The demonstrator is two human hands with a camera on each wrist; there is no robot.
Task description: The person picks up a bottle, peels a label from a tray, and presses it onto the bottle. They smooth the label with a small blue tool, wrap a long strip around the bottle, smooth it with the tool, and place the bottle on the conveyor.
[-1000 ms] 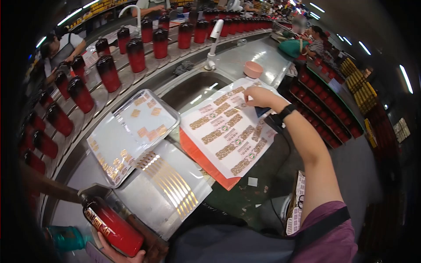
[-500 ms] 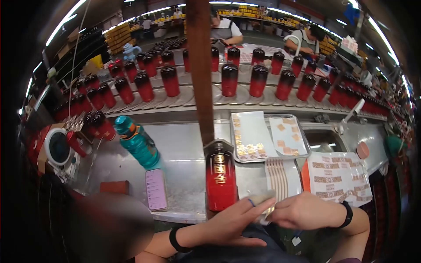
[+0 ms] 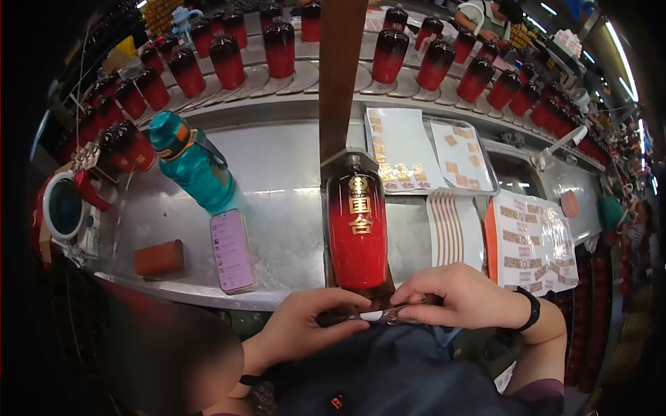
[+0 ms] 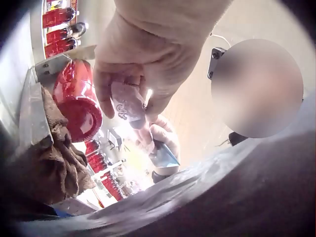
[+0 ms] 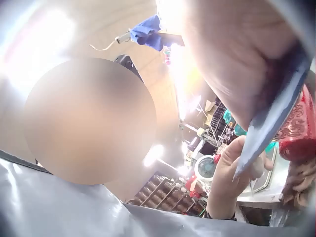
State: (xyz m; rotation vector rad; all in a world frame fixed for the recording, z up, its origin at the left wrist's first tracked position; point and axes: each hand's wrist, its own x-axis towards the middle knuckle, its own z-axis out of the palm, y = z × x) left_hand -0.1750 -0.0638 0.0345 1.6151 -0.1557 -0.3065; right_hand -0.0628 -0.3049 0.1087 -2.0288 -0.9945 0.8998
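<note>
Just in front of the bottle's base, my left hand [image 3: 305, 322] and my right hand [image 3: 465, 298] pinch a small transfer decal [image 3: 372, 315] between them. In the left wrist view the decal [image 4: 127, 102] is a translucent film with a dark printed pattern. A flat blue-grey piece with a thin edge [image 5: 276, 118] is also held in my right hand. The red-and-black glass bottle [image 3: 357, 236] lies with gold characters facing up and its neck in a metal holder [image 3: 354, 156]. Neither hand touches the bottle. Brown cloth [image 4: 64, 153] lies under it.
Right of the bottle are a tray [image 3: 496, 182] of gold decals, a gold-striped sheet [image 3: 454, 229] and a printed decal sheet [image 3: 534, 243]. To the left stand a teal water bottle [image 3: 198, 170] and a phone [image 3: 234, 249]. A brown post [image 3: 340, 76] rises behind the holder.
The left hand has let go of the bottle. My right hand has come from the printed sheet to meet the left, and both have moved left to the bottle's base. The head view has turned left.
</note>
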